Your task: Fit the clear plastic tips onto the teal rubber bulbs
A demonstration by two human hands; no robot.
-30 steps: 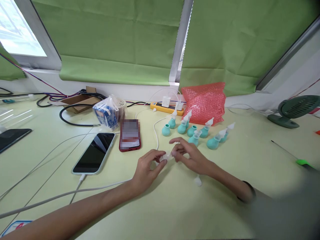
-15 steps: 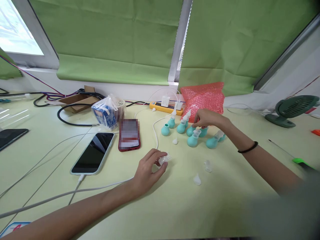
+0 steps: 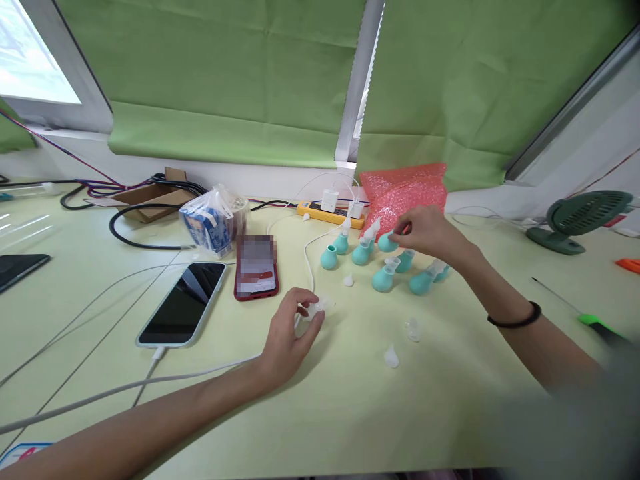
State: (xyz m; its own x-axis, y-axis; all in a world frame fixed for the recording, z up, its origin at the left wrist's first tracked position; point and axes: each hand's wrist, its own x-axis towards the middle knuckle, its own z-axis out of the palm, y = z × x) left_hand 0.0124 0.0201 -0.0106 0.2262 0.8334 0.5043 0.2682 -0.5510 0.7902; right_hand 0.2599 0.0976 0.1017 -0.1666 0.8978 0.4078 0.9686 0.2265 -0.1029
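Note:
My left hand [image 3: 287, 340] is closed around a small clear plastic piece [image 3: 321, 305], held between thumb and fingers low over the table. Farther back, my right hand [image 3: 433, 233] pinches a teal rubber bulb [image 3: 387, 243], which is tilted over; my fingers hide part of it. Around it stand several more teal bulbs, some topped by clear collars and white tips. One bare bulb [image 3: 329, 257] has an uncovered round mouth. On the near tabletop lie a clear collar [image 3: 413, 329] and a white tip [image 3: 391, 357]. Another white tip [image 3: 349, 281] lies nearer the bulbs.
Behind the bulbs are a red bubble-wrap bag [image 3: 405, 193] and a yellow power strip [image 3: 325, 215]. Two phones, one red-cased [image 3: 256, 267] and one light-cased [image 3: 183, 305], lie left, with cables running past. A green fan [image 3: 580, 220] and a green-handled screwdriver [image 3: 595, 320] are right.
My right hand has lifted slightly, and the bulb it pinches has come up and tipped away from the group. My left hand has shifted a little left, keeping the clear piece.

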